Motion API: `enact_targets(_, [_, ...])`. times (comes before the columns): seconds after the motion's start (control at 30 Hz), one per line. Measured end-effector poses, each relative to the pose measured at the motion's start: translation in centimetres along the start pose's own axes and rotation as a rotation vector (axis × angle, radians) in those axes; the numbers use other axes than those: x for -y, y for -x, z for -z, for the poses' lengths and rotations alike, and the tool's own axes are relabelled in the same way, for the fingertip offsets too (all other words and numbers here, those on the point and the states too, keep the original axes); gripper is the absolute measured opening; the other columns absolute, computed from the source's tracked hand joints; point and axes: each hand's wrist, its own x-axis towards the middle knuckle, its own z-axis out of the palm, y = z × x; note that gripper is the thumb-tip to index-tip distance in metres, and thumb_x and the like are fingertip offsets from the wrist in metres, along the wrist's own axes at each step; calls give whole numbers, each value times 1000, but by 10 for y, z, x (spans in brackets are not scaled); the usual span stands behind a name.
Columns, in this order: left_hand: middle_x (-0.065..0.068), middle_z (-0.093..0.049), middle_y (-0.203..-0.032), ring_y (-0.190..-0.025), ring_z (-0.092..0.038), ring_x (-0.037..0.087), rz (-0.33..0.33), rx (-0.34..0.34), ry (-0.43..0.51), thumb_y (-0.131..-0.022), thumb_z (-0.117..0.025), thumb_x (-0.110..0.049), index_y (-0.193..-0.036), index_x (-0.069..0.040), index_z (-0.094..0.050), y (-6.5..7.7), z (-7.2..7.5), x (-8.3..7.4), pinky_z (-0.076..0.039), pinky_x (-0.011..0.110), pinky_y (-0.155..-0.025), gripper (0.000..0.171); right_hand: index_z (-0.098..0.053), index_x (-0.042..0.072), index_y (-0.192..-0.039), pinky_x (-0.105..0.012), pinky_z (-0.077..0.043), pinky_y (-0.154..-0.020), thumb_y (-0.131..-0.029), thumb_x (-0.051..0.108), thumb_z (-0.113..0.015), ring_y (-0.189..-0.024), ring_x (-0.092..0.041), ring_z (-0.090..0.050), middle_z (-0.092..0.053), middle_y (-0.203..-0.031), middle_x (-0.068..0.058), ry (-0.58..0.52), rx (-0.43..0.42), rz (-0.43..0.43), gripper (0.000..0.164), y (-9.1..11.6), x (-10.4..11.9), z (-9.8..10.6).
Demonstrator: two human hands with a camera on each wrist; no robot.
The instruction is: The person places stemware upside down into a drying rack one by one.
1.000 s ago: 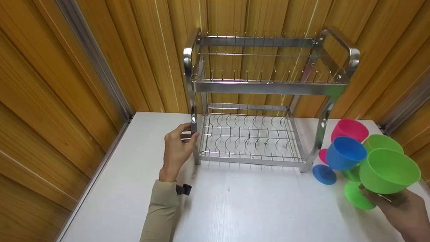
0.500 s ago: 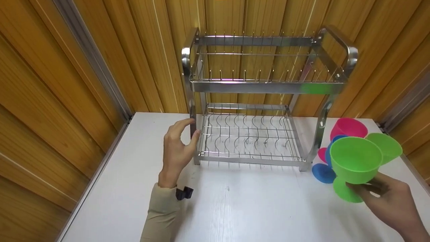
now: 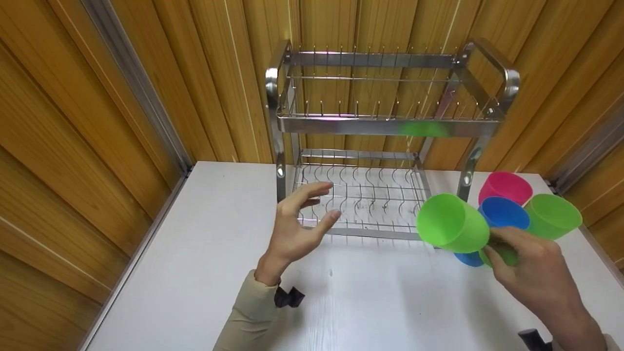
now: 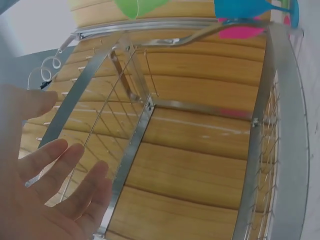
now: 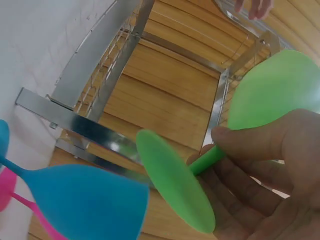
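Observation:
My right hand [image 3: 531,273] pinches a green plastic goblet [image 3: 451,223] by its stem, tilted so the bowl's mouth faces left. In the right wrist view the thumb and fingers close on the stem between the goblet's round foot [image 5: 175,180] and its bowl. My left hand [image 3: 300,226] hovers in front of the metal dish rack's lower shelf, fingers spread and bent, holding nothing. The two-tier dish rack [image 3: 390,127] stands against the wall. A blue goblet [image 3: 504,212], a pink goblet [image 3: 507,187] and another green goblet [image 3: 553,214] stand to its right.
The rack's upper tier has upright wire prongs [image 3: 378,109]; its lower tier has wavy wires [image 3: 360,195]. Wood-patterned walls [image 3: 214,78] enclose the white table [image 3: 360,302] at the back and sides.
My right hand has carried the green goblet leftward from beside the others and tipped it over. My left hand has let go of the rack's left post and moved right.

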Motion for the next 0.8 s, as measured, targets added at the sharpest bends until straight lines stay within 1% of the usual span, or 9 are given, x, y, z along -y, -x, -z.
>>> enact_targets(0.07, [4, -72, -136, -122, -70, 23, -3, 33, 35, -91, -84, -22, -139, -9, -67, 2, -8, -2, -61, 40, -103, 52, -78, -3, -111, 1, -45, -89, -70, -14, -90, -81, -43, -77, -79, -96, -20, 50, -15, 29, 44, -3, 6, -4])
enact_targets(0.13, [3, -71, -138, -124, -69, 21, -10, 61, 61, -90, -84, -23, -141, -10, -66, 5, -16, -4, -62, 42, -102, 55, -78, -2, -110, -21, -62, -84, -69, -13, -91, -82, -42, -77, -79, -95, -19, 99, -40, 55, 44, -6, 11, -8])
enact_targets(0.17, [2, -70, -139, -125, -69, 21, -13, 75, 70, -90, -84, -24, -142, -11, -66, 7, -19, -5, -62, 42, -101, 56, -79, -3, -109, -34, -67, -80, -68, -13, -92, -82, -42, -77, -79, -96, -20, 120, -57, 67, 45, -6, 14, -11])
enact_targets(0.23, [3, -68, -143, -128, -67, 22, -30, 112, 88, -89, -84, -26, -144, -13, -64, 10, -28, -7, -62, 41, -100, 60, -79, -5, -110, -57, -65, -70, -69, -12, -93, -85, -46, -77, -79, -98, -22, 171, -91, 99, 44, -7, 19, -16])
enact_targets(0.27, [4, -66, -145, -130, -66, 23, -42, 134, 97, -89, -84, -27, -145, -12, -63, 11, -32, -8, -62, 41, -100, 62, -78, -6, -111, -61, -64, -69, -70, -12, -92, -87, -47, -77, -78, -99, -24, 195, -108, 117, 43, -8, 22, -18])
enact_targets(0.37, [6, -61, -151, -135, -63, 25, -76, 185, 119, -89, -85, -28, -150, -12, -58, 15, -44, -8, -62, 36, -101, 69, -79, -7, -111, -54, -62, -56, -74, -9, -91, -83, -46, -76, -78, -97, -25, 274, -152, 168, 39, -8, 29, -26])
enact_targets(0.47, [10, -59, -154, -138, -61, 26, -115, 209, 128, -88, -86, -27, -153, -10, -54, 17, -53, -6, -61, 32, -101, 75, -78, -7, -111, -49, -60, -52, -78, -7, -89, -80, -44, -75, -77, -95, -25, 330, -163, 191, 35, -8, 36, -32])
enact_targets(0.6, [11, -58, -153, -140, -59, 26, -149, 222, 117, -86, -87, -27, -154, -9, -52, 19, -59, -3, -61, 29, -101, 79, -78, -8, -109, -49, -59, -51, -76, -9, -90, -79, -44, -75, -77, -94, -27, 338, -174, 199, 36, -8, 42, -40])
enact_targets(0.8, [11, -53, -157, -146, -53, 26, -143, 247, 120, -83, -90, -27, -157, -11, -47, 22, -65, -1, -61, 27, -101, 87, -79, -6, -107, -44, -54, -42, -76, -12, -86, -77, -42, -75, -77, -93, -25, 313, -202, 245, 33, -9, 46, -51])
